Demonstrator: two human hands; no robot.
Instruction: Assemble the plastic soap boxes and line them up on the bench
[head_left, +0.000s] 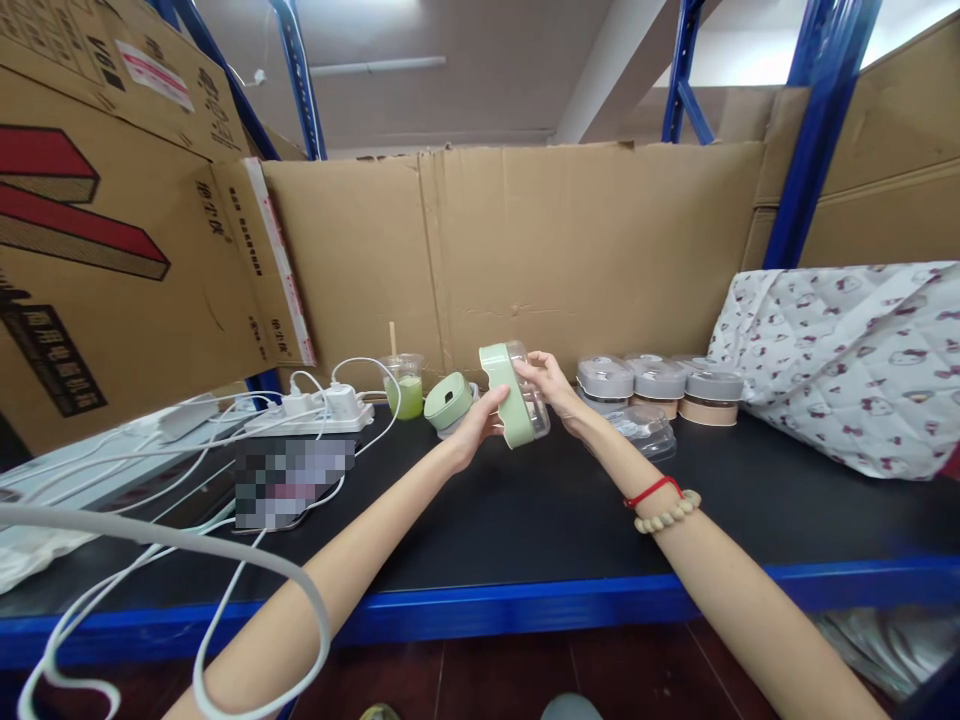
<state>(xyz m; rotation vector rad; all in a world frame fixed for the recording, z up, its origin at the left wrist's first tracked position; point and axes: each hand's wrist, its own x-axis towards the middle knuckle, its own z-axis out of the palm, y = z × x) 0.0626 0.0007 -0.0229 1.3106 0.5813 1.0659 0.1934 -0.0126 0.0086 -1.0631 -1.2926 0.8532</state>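
A container [517,415] with a light green band and a clear plastic body is held tilted above the black shelf. My left hand [474,430] is closed on its green band from the left, thumb over the front. On the other side, my right hand [551,385] grips the clear body, with the fingers partly hidden behind it. Just left of it, a green rounded lid [448,400] with a small dark slot leans on a clear piece, partly hidden by my left hand. Behind my right forearm lie clear plastic parts [649,432].
Several lidded containers [656,378] stand in a row at the back right, beside a quilted patterned cloth [847,360]. A cup of green drink [409,395], a power strip [330,410], a phone [292,485] and loose white cables [172,530] occupy the left. Cardboard [570,250] walls the back.
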